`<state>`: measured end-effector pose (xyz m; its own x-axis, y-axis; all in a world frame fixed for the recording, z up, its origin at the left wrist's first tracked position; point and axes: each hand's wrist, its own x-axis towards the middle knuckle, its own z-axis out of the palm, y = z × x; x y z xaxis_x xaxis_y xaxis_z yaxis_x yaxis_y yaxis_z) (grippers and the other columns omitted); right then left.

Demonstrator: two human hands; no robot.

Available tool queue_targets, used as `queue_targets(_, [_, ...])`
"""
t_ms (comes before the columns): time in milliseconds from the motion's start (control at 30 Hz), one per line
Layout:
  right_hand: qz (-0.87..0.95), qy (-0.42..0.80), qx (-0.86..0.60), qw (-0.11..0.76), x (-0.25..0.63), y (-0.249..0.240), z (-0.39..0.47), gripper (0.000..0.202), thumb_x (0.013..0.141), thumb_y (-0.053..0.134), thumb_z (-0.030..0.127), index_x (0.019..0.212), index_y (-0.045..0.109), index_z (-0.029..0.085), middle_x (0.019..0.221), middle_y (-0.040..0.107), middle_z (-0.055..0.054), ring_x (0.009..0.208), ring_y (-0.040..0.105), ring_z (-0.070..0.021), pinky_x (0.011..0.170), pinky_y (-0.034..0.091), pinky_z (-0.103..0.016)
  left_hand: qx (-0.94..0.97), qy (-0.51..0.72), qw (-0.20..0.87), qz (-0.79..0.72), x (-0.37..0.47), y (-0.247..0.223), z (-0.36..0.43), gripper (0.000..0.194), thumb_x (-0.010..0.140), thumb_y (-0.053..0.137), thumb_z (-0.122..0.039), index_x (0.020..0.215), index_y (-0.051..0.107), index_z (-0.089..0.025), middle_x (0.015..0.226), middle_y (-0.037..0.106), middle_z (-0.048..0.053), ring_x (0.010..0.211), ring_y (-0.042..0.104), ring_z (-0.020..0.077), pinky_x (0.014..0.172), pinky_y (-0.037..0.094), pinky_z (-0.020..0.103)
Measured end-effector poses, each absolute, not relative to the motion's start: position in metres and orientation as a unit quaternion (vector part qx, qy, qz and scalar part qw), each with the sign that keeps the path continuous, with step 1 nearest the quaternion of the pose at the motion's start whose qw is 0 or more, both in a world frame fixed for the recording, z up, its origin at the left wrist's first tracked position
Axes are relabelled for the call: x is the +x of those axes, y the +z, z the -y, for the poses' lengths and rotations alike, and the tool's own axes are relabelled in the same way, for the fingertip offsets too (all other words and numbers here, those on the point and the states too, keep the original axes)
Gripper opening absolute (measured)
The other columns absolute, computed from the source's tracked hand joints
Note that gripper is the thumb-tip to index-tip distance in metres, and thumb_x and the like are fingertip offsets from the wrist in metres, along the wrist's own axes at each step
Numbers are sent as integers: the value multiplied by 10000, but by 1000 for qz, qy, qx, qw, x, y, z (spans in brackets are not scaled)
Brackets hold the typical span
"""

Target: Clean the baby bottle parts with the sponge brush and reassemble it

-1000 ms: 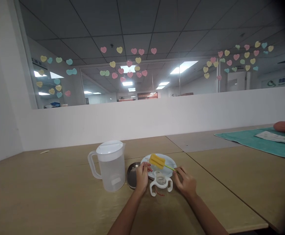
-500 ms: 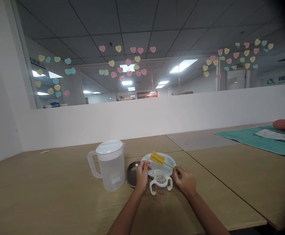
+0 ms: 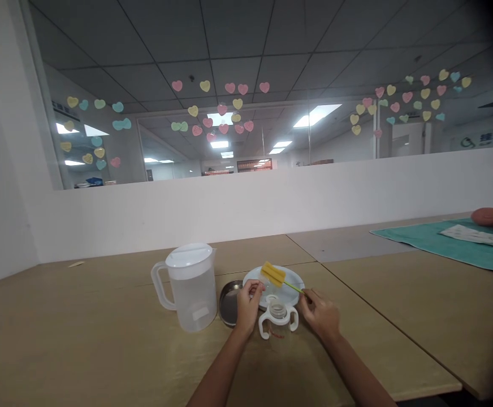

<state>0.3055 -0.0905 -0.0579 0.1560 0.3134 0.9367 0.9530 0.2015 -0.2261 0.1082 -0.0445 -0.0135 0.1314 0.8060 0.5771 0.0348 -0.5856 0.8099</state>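
My right hand (image 3: 321, 314) is closed round the thin green handle of a yellow sponge bottle brush (image 3: 273, 275), its head held over a white plate (image 3: 296, 278). At the plate's left side, my left hand (image 3: 249, 305) pinches a small translucent piece (image 3: 264, 278) close to the sponge; its exact kind is too unclear to tell. Between my wrists stands a clear baby bottle (image 3: 277, 323) with a white two-handled holder (image 3: 265, 320) round its neck, its mouth uncovered. Some clear parts on the plate are partly hidden by my left hand.
A lidded translucent pitcher (image 3: 193, 297) stands left of my hands. Between it and my left hand lies a round metal dish (image 3: 228, 305). A teal cloth (image 3: 450, 242) with a patterned cloth and an orange-pink object lies far right. A white wall (image 3: 246, 206) rises behind the table.
My left fingers have closed into a pinch, and a translucent piece now shows between them beside the sponge. My right hand and the brush are almost where they were.
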Motion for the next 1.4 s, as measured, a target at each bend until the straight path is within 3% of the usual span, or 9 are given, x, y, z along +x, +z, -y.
queue_targets(533, [581, -305, -551, 515, 306, -59, 89, 280, 874, 444, 308, 778, 668, 170, 672, 657, -33, 599, 595, -117, 554, 361, -193, 677, 595, 291, -322, 109, -11, 50, 276, 794, 576, -423, 791, 616, -150, 769, 662, 42, 738, 604, 161, 699, 447, 249])
queue_targets(700, [557, -315, -557, 529, 306, -57, 90, 308, 894, 410, 307, 800, 665, 160, 664, 657, -45, 563, 577, -114, 544, 366, -201, 662, 604, 298, -329, 107, -9, 53, 345, 829, 516, -467, 728, 601, -148, 661, 627, 21, 656, 575, 144, 637, 415, 224])
queue_targets(967, [595, -324, -485, 553, 306, -57, 92, 230, 873, 478, 273, 875, 685, 174, 735, 651, -46, 672, 606, -123, 631, 429, -200, 657, 603, 305, -335, 108, -9, 51, 464, 843, 443, -545, 674, 615, -149, 610, 598, 21, 633, 558, 152, 643, 405, 232])
queue_targets(1200, [543, -360, -529, 543, 306, -57, 88, 251, 871, 488, 301, 932, 705, 192, 767, 653, -56, 695, 592, -140, 687, 426, -244, 648, 608, 306, -343, 108, -11, 49, 499, 829, 436, -584, 701, 635, -145, 578, 593, 13, 582, 546, 143, 601, 402, 232])
queue_targets(1400, [556, -367, -520, 534, 307, -55, 88, 250, 873, 492, 297, 941, 704, 183, 765, 643, -53, 704, 577, -145, 723, 398, -277, 655, 605, 297, -341, 107, -8, 53, 443, 842, 449, -535, 748, 638, -145, 612, 595, 14, 608, 549, 138, 608, 401, 223])
